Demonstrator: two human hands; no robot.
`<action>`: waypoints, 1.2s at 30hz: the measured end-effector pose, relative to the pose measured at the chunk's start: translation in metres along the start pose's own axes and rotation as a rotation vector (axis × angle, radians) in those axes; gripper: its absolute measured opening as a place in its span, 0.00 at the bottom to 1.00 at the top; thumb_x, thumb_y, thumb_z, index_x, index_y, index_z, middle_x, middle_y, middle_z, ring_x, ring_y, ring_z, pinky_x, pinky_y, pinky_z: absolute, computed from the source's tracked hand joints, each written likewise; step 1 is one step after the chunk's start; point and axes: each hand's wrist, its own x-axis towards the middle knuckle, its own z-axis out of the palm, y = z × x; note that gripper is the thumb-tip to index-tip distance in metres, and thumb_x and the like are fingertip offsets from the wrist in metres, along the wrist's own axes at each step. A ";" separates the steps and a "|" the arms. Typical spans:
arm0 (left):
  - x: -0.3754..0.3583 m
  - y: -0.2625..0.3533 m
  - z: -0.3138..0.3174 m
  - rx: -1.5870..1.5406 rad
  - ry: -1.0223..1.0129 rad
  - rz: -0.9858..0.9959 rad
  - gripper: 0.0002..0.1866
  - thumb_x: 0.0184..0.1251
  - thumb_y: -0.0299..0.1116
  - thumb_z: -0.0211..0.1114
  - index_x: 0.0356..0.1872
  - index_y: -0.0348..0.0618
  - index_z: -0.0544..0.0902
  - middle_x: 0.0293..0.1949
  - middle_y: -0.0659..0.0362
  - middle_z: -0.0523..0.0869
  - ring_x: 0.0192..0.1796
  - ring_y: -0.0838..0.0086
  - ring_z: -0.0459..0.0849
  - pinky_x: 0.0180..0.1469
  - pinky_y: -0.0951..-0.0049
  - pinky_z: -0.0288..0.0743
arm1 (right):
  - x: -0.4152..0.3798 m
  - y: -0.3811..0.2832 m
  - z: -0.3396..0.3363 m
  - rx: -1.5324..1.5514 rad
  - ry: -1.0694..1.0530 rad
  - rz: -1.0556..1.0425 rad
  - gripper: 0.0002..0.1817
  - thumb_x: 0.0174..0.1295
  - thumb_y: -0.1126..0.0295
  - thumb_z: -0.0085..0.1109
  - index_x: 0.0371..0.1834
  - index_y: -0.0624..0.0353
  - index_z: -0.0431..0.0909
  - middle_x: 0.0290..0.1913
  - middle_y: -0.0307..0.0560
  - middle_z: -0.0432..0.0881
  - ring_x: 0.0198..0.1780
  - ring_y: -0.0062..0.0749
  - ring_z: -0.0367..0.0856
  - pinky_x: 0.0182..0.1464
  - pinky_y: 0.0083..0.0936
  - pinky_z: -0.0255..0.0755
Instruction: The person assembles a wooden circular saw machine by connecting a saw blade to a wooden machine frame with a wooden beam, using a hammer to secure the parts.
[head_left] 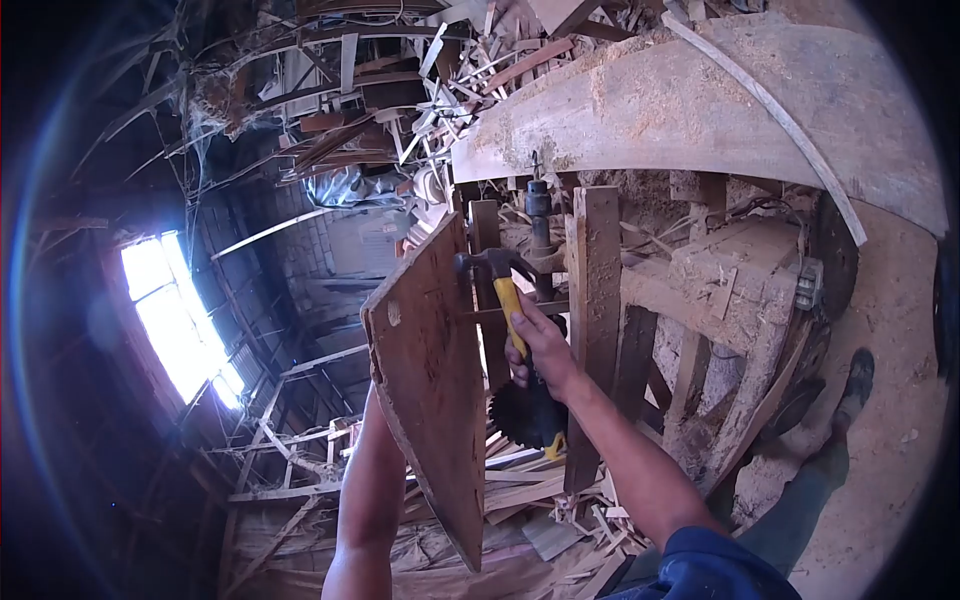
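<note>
My right hand is closed around a claw hammer with a yellow and black handle. The dark hammer head is up beside the right face of a wooden board, which stands on edge. My left forearm reaches up behind this board, and the board hides the left hand, so its grip cannot be seen. A toothed circular saw blade lies just behind the lower hammer handle. Beyond the hammer head is a metal shaft between upright timbers.
A broad, sawdust-covered plank spans the upper right, with a thin strip across it. A dusty wooden machine frame stands at right. Scrap wood is heaped at the top. A bright window glares at left.
</note>
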 end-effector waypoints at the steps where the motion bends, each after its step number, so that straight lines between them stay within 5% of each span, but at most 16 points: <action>1: 0.000 0.001 0.000 0.004 0.003 -0.003 0.31 0.92 0.51 0.57 0.82 0.40 0.73 0.68 0.55 0.84 0.67 0.69 0.82 0.68 0.67 0.78 | 0.008 0.004 -0.003 0.036 -0.028 0.018 0.36 0.89 0.52 0.54 0.95 0.31 0.54 0.27 0.38 0.73 0.20 0.21 0.73 0.24 0.22 0.74; 6: 0.003 0.003 0.003 0.016 0.030 -0.023 0.31 0.92 0.51 0.57 0.82 0.39 0.73 0.68 0.55 0.84 0.66 0.69 0.82 0.68 0.67 0.78 | 0.023 0.009 -0.023 -0.162 -0.249 0.035 0.37 0.89 0.51 0.54 0.96 0.29 0.52 0.27 0.38 0.73 0.20 0.21 0.72 0.23 0.23 0.74; 10: 0.002 0.003 0.004 0.020 0.050 -0.045 0.31 0.92 0.50 0.57 0.82 0.39 0.73 0.68 0.55 0.84 0.66 0.70 0.82 0.68 0.68 0.78 | 0.022 0.022 -0.023 0.063 -0.028 0.057 0.37 0.89 0.52 0.54 0.96 0.30 0.51 0.27 0.38 0.73 0.19 0.21 0.71 0.22 0.22 0.74; 16: 0.004 0.005 0.007 0.017 0.073 -0.068 0.30 0.92 0.50 0.57 0.82 0.39 0.74 0.67 0.55 0.85 0.66 0.70 0.83 0.68 0.68 0.78 | -0.002 0.012 -0.025 -0.084 -0.108 0.048 0.37 0.90 0.53 0.53 0.96 0.27 0.50 0.28 0.38 0.72 0.19 0.21 0.69 0.23 0.21 0.73; 20: 0.006 0.008 0.010 0.019 0.078 -0.072 0.30 0.92 0.49 0.57 0.81 0.39 0.74 0.67 0.55 0.85 0.65 0.70 0.83 0.67 0.68 0.78 | -0.004 0.009 -0.003 0.033 0.061 0.032 0.37 0.90 0.54 0.52 0.96 0.26 0.49 0.28 0.37 0.72 0.19 0.20 0.70 0.22 0.21 0.72; 23: 0.003 0.011 0.011 0.029 0.076 -0.076 0.30 0.92 0.49 0.58 0.81 0.39 0.74 0.67 0.55 0.85 0.65 0.70 0.83 0.67 0.68 0.78 | -0.004 0.021 -0.013 -0.084 -0.114 0.020 0.37 0.90 0.54 0.52 0.96 0.25 0.49 0.28 0.37 0.72 0.19 0.20 0.70 0.22 0.22 0.73; 26: 0.000 0.008 0.012 0.025 0.077 -0.075 0.30 0.92 0.49 0.58 0.81 0.39 0.74 0.67 0.56 0.85 0.65 0.70 0.83 0.67 0.68 0.78 | -0.006 0.024 -0.017 0.013 0.050 0.003 0.37 0.90 0.55 0.52 0.96 0.29 0.48 0.28 0.36 0.73 0.20 0.20 0.72 0.22 0.22 0.73; 29: -0.004 0.007 0.014 0.036 0.082 -0.070 0.30 0.92 0.48 0.58 0.81 0.39 0.74 0.67 0.56 0.85 0.65 0.70 0.83 0.67 0.69 0.78 | -0.010 0.017 0.000 -0.101 -0.008 0.018 0.38 0.90 0.56 0.52 0.97 0.35 0.47 0.29 0.36 0.75 0.22 0.20 0.74 0.24 0.22 0.76; 36: -0.028 0.002 0.011 0.082 0.075 -0.045 0.29 0.92 0.48 0.58 0.81 0.38 0.75 0.66 0.56 0.85 0.64 0.71 0.83 0.67 0.69 0.79 | -0.031 0.044 0.031 -0.112 0.217 -0.256 0.39 0.89 0.63 0.54 0.97 0.43 0.48 0.29 0.32 0.73 0.24 0.15 0.73 0.26 0.18 0.74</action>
